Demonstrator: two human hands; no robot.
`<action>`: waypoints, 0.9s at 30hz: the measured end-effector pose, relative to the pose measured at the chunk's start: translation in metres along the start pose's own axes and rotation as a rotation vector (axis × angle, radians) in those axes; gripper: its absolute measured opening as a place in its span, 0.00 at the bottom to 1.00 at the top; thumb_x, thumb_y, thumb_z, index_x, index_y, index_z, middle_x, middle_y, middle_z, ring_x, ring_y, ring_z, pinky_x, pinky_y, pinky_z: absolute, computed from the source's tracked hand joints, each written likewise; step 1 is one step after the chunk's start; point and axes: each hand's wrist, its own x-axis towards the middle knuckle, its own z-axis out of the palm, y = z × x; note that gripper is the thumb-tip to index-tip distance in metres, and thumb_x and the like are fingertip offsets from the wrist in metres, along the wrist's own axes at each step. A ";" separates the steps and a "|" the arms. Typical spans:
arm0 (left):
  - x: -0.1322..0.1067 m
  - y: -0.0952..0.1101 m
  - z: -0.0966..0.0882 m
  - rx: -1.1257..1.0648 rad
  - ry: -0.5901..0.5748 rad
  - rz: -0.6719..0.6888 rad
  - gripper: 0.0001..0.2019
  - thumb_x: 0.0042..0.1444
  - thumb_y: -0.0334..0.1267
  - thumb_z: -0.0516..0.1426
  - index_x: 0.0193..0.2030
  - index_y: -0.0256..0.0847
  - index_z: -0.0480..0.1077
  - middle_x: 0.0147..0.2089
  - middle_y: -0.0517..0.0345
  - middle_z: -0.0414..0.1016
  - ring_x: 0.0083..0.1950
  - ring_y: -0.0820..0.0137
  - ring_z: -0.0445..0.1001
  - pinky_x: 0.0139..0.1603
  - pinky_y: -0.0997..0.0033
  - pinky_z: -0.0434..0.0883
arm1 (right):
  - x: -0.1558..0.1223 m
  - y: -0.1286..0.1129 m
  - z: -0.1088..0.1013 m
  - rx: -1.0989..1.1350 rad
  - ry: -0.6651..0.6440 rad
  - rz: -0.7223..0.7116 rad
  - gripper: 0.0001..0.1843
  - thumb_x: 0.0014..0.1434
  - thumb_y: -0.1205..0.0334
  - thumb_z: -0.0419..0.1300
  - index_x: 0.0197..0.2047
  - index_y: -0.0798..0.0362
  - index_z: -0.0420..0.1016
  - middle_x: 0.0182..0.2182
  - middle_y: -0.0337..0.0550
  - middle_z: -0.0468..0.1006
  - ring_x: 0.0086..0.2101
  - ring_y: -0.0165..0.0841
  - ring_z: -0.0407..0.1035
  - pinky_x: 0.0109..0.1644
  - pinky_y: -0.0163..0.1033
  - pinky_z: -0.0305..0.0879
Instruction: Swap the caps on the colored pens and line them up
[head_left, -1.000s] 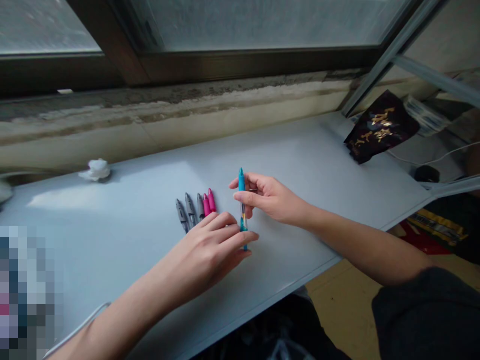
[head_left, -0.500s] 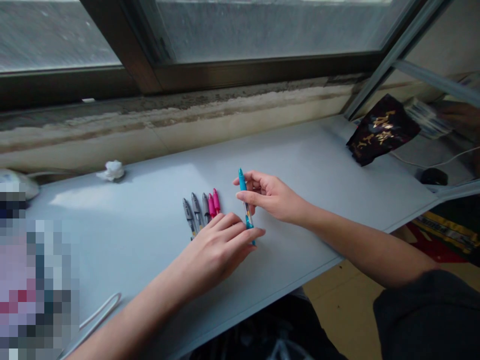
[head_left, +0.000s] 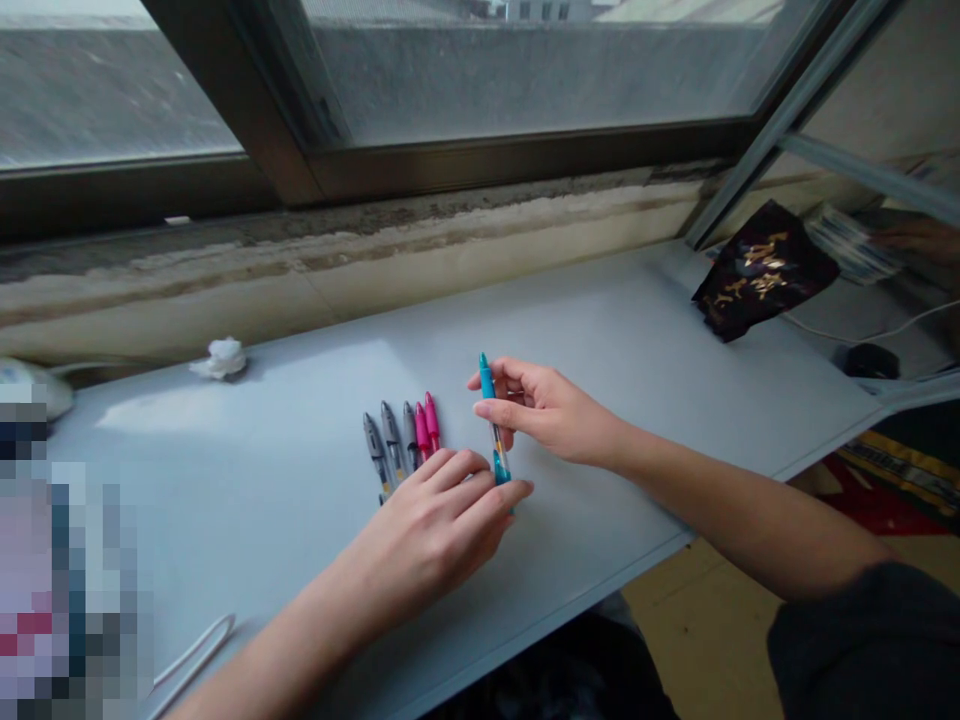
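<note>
Little has shifted: the teal pen [head_left: 490, 405] still stands mid-frame, just right of the grey and pink pens [head_left: 401, 440] on the table [head_left: 675, 370], right hand [head_left: 555, 415] pinching its barrel, left hand [head_left: 439, 530] closed on its lower end.

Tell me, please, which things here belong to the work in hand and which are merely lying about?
In hand: blue pen, gripped by right hand and, at its lower end, left hand; grey pens and pink pens in a row beside it.
Lying about: crumpled tissue, black bag, white cable.

The teal pen [head_left: 486, 380] now leans slightly further left.
</note>
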 end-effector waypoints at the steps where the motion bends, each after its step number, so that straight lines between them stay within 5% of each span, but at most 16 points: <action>1: -0.001 0.000 0.000 -0.002 -0.006 0.002 0.11 0.78 0.28 0.51 0.59 0.38 0.72 0.37 0.56 0.77 0.41 0.62 0.74 0.44 0.62 0.72 | 0.000 0.000 0.000 0.000 0.002 0.011 0.19 0.67 0.53 0.71 0.53 0.54 0.72 0.31 0.33 0.76 0.28 0.27 0.74 0.37 0.36 0.74; 14: -0.001 0.004 0.002 0.000 0.011 0.010 0.12 0.74 0.22 0.52 0.56 0.38 0.72 0.35 0.57 0.79 0.41 0.62 0.75 0.44 0.61 0.71 | 0.000 -0.001 0.004 -0.038 0.007 0.153 0.08 0.71 0.63 0.66 0.50 0.54 0.72 0.25 0.31 0.77 0.26 0.28 0.75 0.35 0.35 0.73; 27: -0.001 0.007 0.002 -0.041 0.007 0.001 0.12 0.72 0.22 0.52 0.53 0.38 0.73 0.35 0.56 0.79 0.40 0.62 0.75 0.42 0.61 0.71 | -0.001 0.005 0.002 -0.031 -0.013 0.166 0.11 0.69 0.59 0.68 0.49 0.55 0.73 0.25 0.32 0.78 0.25 0.28 0.75 0.34 0.34 0.72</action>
